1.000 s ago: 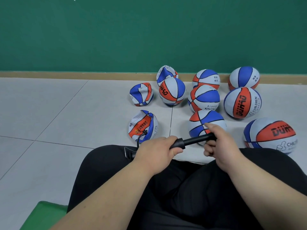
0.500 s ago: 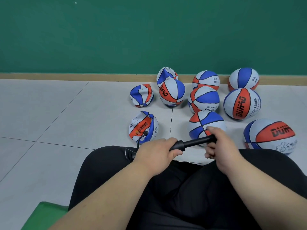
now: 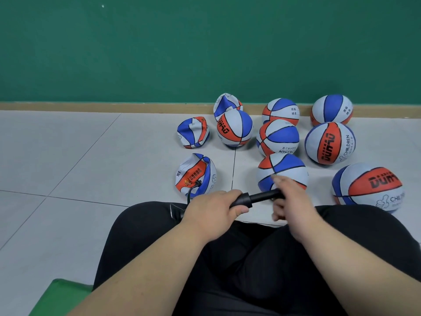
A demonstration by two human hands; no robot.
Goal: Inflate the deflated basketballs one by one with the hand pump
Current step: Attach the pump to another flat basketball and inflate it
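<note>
A black hand pump [image 3: 255, 198] lies across my lap. My left hand [image 3: 211, 207] grips its barrel and my right hand [image 3: 290, 199] grips the handle end, blurred by motion. A thin black hose [image 3: 192, 190] runs from the pump into a crumpled, deflated red, white and blue basketball [image 3: 196, 174] on the floor just ahead of my left knee. Two more collapsed balls sit further back: one [image 3: 193, 132] to the left, another [image 3: 226, 104] by the wall. Several round, inflated balls stand to the right, the nearest [image 3: 282, 169] right behind my right hand.
The pale tiled floor [image 3: 91, 156] stretches open to the left. A green wall [image 3: 205, 46] with a tan skirting strip closes the far side. My black-trousered legs fill the foreground, and a green mat corner [image 3: 61, 293] shows at bottom left.
My right hand has slid the pump handle inward toward my left hand, so less of the rod shows. The left hand and the balls have stayed where they were.
</note>
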